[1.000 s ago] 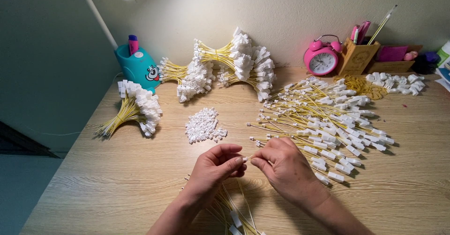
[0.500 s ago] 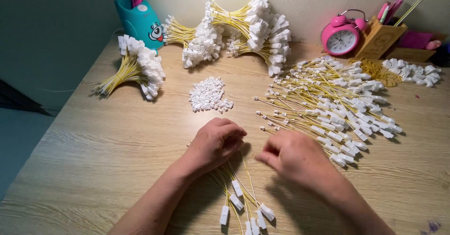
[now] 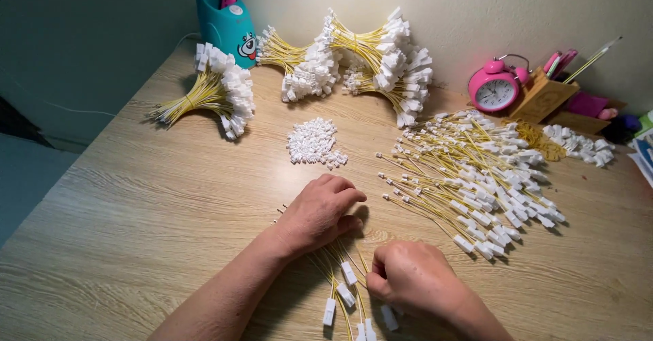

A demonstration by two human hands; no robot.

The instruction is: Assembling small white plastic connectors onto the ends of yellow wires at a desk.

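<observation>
lying under both hands [image 3: 360, 246]: yellow wires [image 3: 338, 266] with white connectors

Warm light from above — sharp focus, soft shadows

Under the left hand [image 3: 320, 213] the fingers curl down, hiding whatever they pinch. Right hand [image 3: 408, 278] fisted over the yellow wires [image 3: 338, 273], whose lower ends run off the bottom edge below the fingers.
</observation>
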